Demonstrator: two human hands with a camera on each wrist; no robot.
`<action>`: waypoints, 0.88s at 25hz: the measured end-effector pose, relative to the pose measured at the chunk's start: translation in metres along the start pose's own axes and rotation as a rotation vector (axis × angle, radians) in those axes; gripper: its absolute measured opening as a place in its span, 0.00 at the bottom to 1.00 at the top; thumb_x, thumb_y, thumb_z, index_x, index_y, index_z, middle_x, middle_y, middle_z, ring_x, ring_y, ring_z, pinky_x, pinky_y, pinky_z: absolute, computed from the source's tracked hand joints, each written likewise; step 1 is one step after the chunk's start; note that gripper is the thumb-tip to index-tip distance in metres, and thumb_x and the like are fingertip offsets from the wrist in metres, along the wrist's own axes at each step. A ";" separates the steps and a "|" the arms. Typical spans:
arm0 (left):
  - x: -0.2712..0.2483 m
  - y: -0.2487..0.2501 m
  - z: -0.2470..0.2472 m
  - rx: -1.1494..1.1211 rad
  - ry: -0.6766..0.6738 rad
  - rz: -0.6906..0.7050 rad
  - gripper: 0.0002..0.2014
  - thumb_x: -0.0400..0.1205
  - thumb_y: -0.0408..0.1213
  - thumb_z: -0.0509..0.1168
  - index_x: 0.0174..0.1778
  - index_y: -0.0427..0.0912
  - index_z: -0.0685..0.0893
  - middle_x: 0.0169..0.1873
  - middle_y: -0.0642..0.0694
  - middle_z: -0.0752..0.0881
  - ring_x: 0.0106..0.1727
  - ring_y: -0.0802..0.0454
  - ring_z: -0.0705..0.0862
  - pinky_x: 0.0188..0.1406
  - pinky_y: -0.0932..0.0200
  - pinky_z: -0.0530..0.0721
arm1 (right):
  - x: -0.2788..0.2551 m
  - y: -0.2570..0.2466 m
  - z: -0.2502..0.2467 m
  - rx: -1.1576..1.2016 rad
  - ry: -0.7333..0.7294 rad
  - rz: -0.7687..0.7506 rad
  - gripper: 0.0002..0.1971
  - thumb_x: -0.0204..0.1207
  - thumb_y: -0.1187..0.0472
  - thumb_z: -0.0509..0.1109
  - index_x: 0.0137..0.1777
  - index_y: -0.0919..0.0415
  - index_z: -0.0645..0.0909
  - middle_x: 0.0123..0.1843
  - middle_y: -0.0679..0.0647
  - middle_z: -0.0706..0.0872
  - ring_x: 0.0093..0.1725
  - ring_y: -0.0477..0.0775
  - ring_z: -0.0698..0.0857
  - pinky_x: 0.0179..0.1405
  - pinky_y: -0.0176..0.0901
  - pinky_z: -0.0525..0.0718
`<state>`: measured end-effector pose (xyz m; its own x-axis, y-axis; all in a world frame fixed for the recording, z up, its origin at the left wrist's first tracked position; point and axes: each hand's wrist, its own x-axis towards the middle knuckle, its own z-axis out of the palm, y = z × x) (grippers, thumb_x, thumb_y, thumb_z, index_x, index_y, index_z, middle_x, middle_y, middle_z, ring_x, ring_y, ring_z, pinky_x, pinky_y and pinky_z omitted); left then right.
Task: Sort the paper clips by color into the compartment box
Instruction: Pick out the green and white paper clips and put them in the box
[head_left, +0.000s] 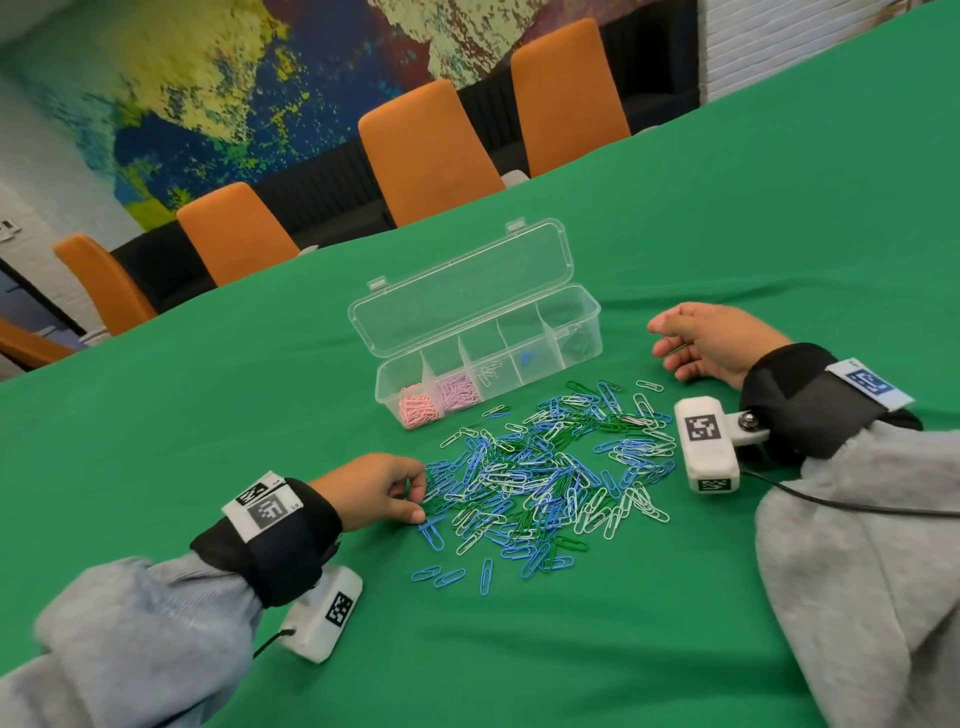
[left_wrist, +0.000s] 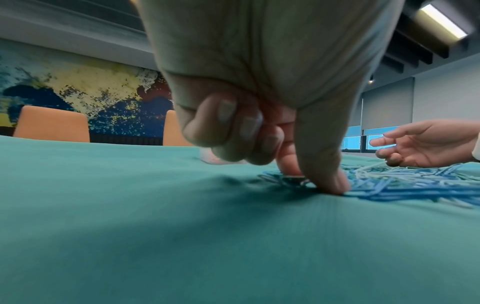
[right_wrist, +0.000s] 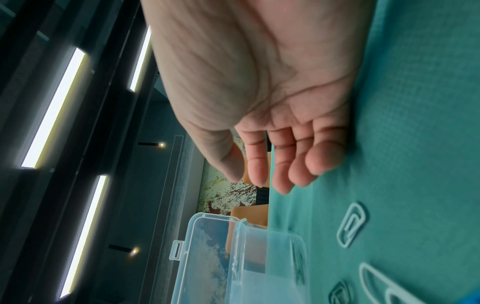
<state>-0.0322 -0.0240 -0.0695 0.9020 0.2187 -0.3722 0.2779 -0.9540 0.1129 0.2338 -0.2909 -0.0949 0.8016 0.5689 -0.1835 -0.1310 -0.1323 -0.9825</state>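
The left hand (head_left: 371, 488) pinches at green clips on the 9 o'clock edge of the tangled blue, green and white paper clip pile (head_left: 545, 467); interlocked neighbours could ride along into the clear plastic compartment box (head_left: 582, 332) at 12 o'clock. The right hand (head_left: 711, 340) rests relaxed, holding nothing.

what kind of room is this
Probably a meeting or conference room: a long table under a green cloth, a row of matching orange chairs along its far side, a painted mural on the wall, and strip ceiling lights.
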 end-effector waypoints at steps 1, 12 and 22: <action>-0.002 -0.001 0.001 0.007 -0.019 0.008 0.14 0.78 0.40 0.71 0.33 0.54 0.72 0.24 0.54 0.68 0.23 0.64 0.68 0.25 0.70 0.62 | 0.000 0.000 0.000 -0.001 0.000 0.000 0.06 0.83 0.63 0.61 0.43 0.58 0.73 0.34 0.57 0.77 0.28 0.52 0.73 0.15 0.32 0.75; 0.006 0.003 -0.011 -1.750 0.012 -0.047 0.17 0.62 0.31 0.76 0.38 0.38 0.73 0.27 0.43 0.78 0.20 0.54 0.73 0.13 0.66 0.72 | 0.003 0.001 0.000 0.023 -0.004 0.000 0.06 0.83 0.63 0.61 0.43 0.58 0.73 0.33 0.56 0.77 0.24 0.50 0.74 0.15 0.32 0.74; 0.098 0.095 -0.104 -1.979 0.004 -0.050 0.16 0.87 0.40 0.51 0.58 0.29 0.72 0.51 0.30 0.81 0.47 0.33 0.86 0.33 0.46 0.89 | 0.005 0.003 -0.001 0.059 -0.008 0.012 0.05 0.82 0.64 0.61 0.44 0.60 0.73 0.33 0.57 0.77 0.25 0.51 0.73 0.15 0.34 0.73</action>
<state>0.1170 -0.0714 0.0004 0.8828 0.2365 -0.4059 0.2113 0.5718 0.7927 0.2375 -0.2892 -0.0984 0.7954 0.5739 -0.1948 -0.1746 -0.0908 -0.9804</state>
